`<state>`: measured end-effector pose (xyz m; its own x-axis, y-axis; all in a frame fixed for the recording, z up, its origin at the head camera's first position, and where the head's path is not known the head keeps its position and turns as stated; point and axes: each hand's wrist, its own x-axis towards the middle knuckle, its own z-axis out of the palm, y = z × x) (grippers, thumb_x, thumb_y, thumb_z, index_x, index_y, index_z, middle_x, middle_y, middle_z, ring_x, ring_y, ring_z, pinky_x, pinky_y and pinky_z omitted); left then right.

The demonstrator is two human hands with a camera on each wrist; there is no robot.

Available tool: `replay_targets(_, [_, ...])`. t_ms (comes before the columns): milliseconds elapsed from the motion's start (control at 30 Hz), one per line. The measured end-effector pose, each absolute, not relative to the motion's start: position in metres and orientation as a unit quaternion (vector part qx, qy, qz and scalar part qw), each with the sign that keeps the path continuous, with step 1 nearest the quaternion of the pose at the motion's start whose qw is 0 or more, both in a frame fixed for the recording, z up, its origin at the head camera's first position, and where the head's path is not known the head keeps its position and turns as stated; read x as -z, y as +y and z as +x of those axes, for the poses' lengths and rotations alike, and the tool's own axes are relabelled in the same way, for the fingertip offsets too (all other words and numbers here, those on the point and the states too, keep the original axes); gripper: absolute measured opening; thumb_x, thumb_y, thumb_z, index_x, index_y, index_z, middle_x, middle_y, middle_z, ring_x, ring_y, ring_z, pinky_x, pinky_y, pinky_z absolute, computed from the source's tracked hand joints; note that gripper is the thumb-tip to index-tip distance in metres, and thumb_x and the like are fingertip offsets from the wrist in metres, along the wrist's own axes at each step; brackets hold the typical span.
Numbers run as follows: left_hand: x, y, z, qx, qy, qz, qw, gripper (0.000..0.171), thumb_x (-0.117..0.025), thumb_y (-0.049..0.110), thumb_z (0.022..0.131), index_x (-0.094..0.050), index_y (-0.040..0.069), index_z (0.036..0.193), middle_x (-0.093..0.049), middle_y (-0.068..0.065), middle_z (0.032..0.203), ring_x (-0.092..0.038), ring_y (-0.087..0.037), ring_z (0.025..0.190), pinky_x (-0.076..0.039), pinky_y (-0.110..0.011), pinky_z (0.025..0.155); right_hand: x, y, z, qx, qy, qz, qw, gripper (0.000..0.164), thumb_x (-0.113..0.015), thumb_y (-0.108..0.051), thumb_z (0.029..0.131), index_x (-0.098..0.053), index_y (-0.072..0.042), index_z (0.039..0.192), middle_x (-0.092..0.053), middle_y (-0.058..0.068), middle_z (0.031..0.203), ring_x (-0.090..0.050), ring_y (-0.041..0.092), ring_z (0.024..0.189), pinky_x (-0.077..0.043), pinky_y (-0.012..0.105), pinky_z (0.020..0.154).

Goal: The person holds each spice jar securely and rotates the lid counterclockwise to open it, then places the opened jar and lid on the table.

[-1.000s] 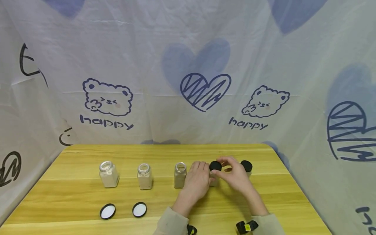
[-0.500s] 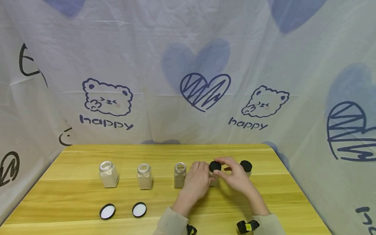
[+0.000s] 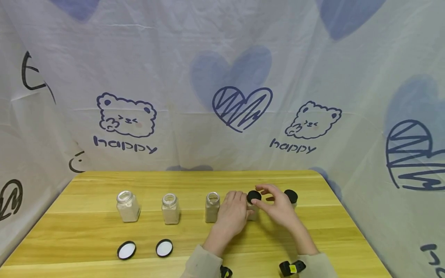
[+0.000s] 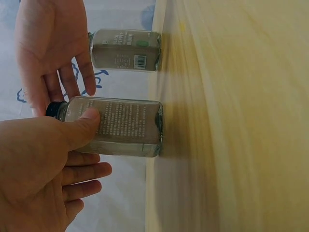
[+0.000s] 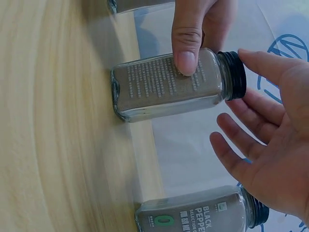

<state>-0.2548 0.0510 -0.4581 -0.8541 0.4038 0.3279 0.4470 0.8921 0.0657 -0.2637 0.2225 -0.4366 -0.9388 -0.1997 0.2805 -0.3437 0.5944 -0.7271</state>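
Observation:
My left hand (image 3: 232, 212) holds a square glass pepper jar (image 5: 166, 84) by its body, the thumb across the printed label and the fingers behind it. The jar stands upright on the table. Around its black screw lid (image 3: 254, 197), my right hand (image 3: 279, 206) has its thumb and fingertips at the rim. In the right wrist view the lid (image 5: 235, 76) sits on the jar's neck, with the right hand's other fingers spread loosely. Just right of that hand is another lidded jar (image 5: 193, 212), labelled black pepper, its black cap (image 3: 291, 196) showing in the head view.
Three open jars stand to the left: one (image 3: 212, 210) beside my left hand, one (image 3: 171, 211) further over, and one (image 3: 128, 208) at the far left. Two black lids, one (image 3: 126, 250) and another (image 3: 164, 248), lie white side up on the wooden table (image 3: 87, 231).
The right hand's index fingertip has lifted slightly from the lid's rim, while the thumb stays at it. The left hand and the jar have kept their places.

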Motion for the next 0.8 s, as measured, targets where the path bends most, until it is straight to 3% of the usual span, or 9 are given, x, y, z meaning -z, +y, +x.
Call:
replay_targets(200, [0.4597,0.0508,-0.2553,0.071,-0.959,-0.223,0.161,0.052,-0.061,0.047,0.088,-0.057,0.005,0.118,-0.058,-0.005,0.113,-0.049,-0.022,0.112,-0.036,-0.034,0.107,0.4385,0.2213,-0.2644,-0.421,-0.891,0.147,0.088,0.047,-0.075,-0.038,0.081,-0.062,-0.014,0.119,-0.06,-0.004,0.111,-0.057,0.022,0.105,-0.052,0.04,0.086])
replay_targets(400, [0.4603,0.0507,-0.2553,0.071,-0.959,-0.224,0.159,0.052,-0.061,0.048,0.088,-0.057,0.005,0.118,-0.059,-0.005,0.113,-0.049,-0.022,0.111,-0.036,-0.034,0.106,0.4397,0.2215,-0.2642,-0.415,-0.894,0.146,0.087,0.045,-0.074,-0.038,0.081,-0.063,-0.015,0.118,-0.06,-0.005,0.108,-0.058,0.021,0.104,-0.052,0.039,0.086])
replay_targets(800, [0.4597,0.0505,-0.2549,0.072,-0.959,-0.222,0.16,0.053,-0.06,0.048,0.089,-0.056,0.004,0.12,-0.058,-0.006,0.112,-0.049,-0.023,0.11,-0.037,-0.034,0.105,0.4387,0.2244,-0.2637,-0.415,-0.884,0.201,0.073,0.039,-0.069,-0.025,0.088,-0.061,-0.02,0.125,-0.059,0.0,0.124,-0.055,0.019,0.111,-0.052,0.043,0.087])
